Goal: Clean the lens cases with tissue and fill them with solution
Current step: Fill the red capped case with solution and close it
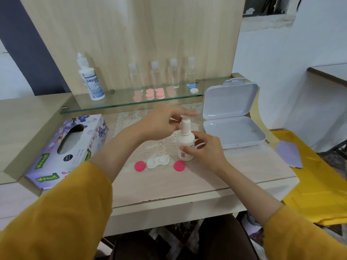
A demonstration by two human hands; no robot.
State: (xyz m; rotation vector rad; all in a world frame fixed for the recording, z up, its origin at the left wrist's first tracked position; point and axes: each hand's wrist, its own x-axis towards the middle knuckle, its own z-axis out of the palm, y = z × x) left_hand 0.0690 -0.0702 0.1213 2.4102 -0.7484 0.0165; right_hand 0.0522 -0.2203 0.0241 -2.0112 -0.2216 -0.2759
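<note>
The person's right hand [206,149] is gripping the lower body of the small solution bottle [185,141], which is standing upright on the lace mat [150,145] near the middle of the table [244,166]. The left hand [161,124] is reaching over the bottle's top, its fingers blurred, so whether they are pinching the cap cannot be told. Toward the table's front edge, the open white lens case [157,161] is lying between 2 pink caps [139,166], 1 on each side. The tissue box [71,149] is sitting by the left edge, and an open plastic box [232,132] is sitting toward the right edge.
</note>
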